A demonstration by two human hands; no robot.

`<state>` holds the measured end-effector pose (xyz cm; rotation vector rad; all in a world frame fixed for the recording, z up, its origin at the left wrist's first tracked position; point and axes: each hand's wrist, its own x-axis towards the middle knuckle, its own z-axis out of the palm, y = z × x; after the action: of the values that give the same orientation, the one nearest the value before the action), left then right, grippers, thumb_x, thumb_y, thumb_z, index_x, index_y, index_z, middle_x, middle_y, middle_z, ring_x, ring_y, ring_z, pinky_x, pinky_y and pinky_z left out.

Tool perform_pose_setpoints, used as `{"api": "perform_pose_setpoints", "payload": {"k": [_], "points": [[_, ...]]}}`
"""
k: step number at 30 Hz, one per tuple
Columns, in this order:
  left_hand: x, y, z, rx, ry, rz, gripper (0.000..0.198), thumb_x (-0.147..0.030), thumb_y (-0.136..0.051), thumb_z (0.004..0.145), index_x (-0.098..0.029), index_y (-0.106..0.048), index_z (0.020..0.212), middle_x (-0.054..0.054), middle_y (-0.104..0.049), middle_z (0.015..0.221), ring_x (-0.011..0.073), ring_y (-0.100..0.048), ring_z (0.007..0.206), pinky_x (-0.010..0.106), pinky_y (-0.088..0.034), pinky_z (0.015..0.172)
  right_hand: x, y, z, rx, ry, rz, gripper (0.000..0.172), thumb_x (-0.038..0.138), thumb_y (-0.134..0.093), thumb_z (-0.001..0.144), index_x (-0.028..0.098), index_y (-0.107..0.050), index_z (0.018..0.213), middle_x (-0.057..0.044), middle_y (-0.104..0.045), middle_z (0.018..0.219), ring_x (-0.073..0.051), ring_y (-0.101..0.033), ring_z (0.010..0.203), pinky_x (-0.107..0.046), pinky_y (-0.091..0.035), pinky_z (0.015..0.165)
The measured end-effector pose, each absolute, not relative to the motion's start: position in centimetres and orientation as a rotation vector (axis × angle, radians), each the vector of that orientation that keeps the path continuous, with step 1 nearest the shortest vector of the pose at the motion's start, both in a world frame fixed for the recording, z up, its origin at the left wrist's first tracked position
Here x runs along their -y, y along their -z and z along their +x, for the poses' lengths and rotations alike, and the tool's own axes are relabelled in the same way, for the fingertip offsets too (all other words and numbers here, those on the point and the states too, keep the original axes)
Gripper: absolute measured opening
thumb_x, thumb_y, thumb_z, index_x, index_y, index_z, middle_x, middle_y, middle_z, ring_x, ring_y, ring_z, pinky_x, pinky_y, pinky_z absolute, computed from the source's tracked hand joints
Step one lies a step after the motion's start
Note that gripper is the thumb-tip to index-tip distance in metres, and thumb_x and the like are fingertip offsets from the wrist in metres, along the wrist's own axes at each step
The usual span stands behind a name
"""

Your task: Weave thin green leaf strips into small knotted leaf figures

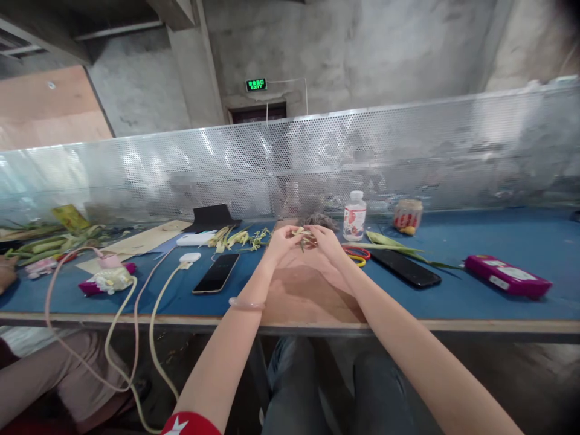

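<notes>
My left hand [281, 243] and my right hand [326, 243] meet above the far part of a brown board [312, 293] on the table. Between their curled fingers is a small bunch of pale, yellowish-green plant strips [299, 232], partly hidden by the fingertips. A dark, wiry tangle [319, 220] lies just behind my hands. Red and yellow rings [357, 255] sit on the blue surface beside my right wrist. Left of my left hand are loose pale plant pieces [238, 240].
A phone [217, 273], charger cables [156, 338] and a white power bank [194, 238] lie left. On the right are a white bottle [354, 217], a jar [408, 216], a black phone [405, 267], long green leaves [392, 243] and a purple pack [507, 276]. A neighbour's hand [6, 273] shows far left.
</notes>
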<state>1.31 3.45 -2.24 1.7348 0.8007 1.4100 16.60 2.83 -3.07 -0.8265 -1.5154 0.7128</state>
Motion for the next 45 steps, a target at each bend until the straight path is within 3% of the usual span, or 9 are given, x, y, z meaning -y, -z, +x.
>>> {"api": "perform_pose_setpoints", "payload": {"k": [4,8,17,23,28,35,40,45], "points": [[-3.2,2.2,1.3,-0.812,-1.374,1.743,0.033,-0.03,-0.073,0.064,-0.013,-0.068,0.091,0.004,-0.066,0.075,0.0115,-0.055,0.062,0.024,-0.043,0.061,-2.5,3.0,16.9,1.545,-1.011,-0.776,0.031,0.036,-0.049,0.08,0.013,-0.067,0.092,-0.007,-0.067,0.074,-0.014,-0.06,0.057,-0.023,-0.046,0.047],[-3.3,2.1,1.5,-0.829,-1.348,1.723,0.028,-0.035,-0.069,0.068,-0.013,-0.069,0.085,0.001,-0.062,0.063,0.0088,-0.049,0.052,0.022,-0.037,0.052,-2.6,3.0,17.0,1.47,-1.124,-0.737,0.03,0.037,-0.057,0.077,0.013,-0.067,0.092,-0.003,-0.062,0.063,-0.009,-0.048,0.042,-0.019,-0.035,0.036],[-3.9,2.3,1.2,-0.801,-1.375,1.693,0.031,-0.034,-0.07,0.066,-0.014,-0.065,0.089,0.004,-0.067,0.075,0.0116,-0.056,0.059,0.022,-0.038,0.053,-3.2,3.2,17.2,1.366,-1.262,-0.58,0.041,0.017,-0.05,0.074,0.013,-0.061,0.112,-0.007,-0.069,0.088,-0.014,-0.062,0.061,-0.023,-0.045,0.047],[-4.1,2.4,1.1,-0.77,-1.409,1.636,0.03,-0.034,-0.069,0.067,-0.015,-0.062,0.09,0.003,-0.067,0.076,0.01,-0.055,0.056,0.022,-0.037,0.051,-2.4,2.7,17.4,1.406,-1.375,-0.484,0.044,0.014,-0.056,0.073,0.017,-0.058,0.117,-0.008,-0.067,0.105,-0.019,-0.067,0.079,-0.033,-0.055,0.066],[-4.4,2.6,0.9,-0.755,-1.427,1.596,0.028,-0.032,-0.069,0.067,-0.017,-0.061,0.089,0.001,-0.064,0.072,0.0092,-0.054,0.054,0.021,-0.038,0.052,-2.1,2.7,17.2,1.433,-1.407,-0.438,0.037,0.021,-0.059,0.078,0.017,-0.059,0.115,-0.009,-0.066,0.106,-0.019,-0.066,0.084,-0.034,-0.055,0.071],[-4.1,2.5,1.2,-0.764,-1.387,1.591,0.025,-0.036,-0.067,0.069,-0.017,-0.062,0.084,0.0,-0.061,0.065,0.01,-0.052,0.051,0.022,-0.037,0.049,-2.0,2.9,16.9,1.444,-1.351,-0.468,0.04,0.025,-0.061,0.079,0.016,-0.057,0.118,-0.009,-0.067,0.102,-0.017,-0.067,0.077,-0.03,-0.055,0.065],[-4.1,2.3,1.6,-0.791,-1.422,1.56,0.034,-0.05,-0.051,0.08,-0.017,-0.059,0.08,0.001,-0.057,0.063,0.0099,-0.047,0.046,0.023,-0.032,0.044,-2.3,3.2,16.8,1.432,-1.273,-0.536,0.048,0.024,-0.063,0.077,0.017,-0.054,0.124,-0.008,-0.064,0.112,-0.014,-0.066,0.063,-0.027,-0.055,0.056],[-4.1,2.2,1.7,-0.85,-1.454,1.551,0.028,-0.045,-0.049,0.085,-0.017,-0.052,0.077,-0.001,-0.053,0.061,0.0083,-0.045,0.045,0.02,-0.031,0.044,-2.3,3.3,16.9,1.45,-1.213,-0.587,0.053,0.029,-0.065,0.075,0.017,-0.053,0.126,-0.008,-0.065,0.11,-0.013,-0.065,0.063,-0.023,-0.05,0.049]]}}
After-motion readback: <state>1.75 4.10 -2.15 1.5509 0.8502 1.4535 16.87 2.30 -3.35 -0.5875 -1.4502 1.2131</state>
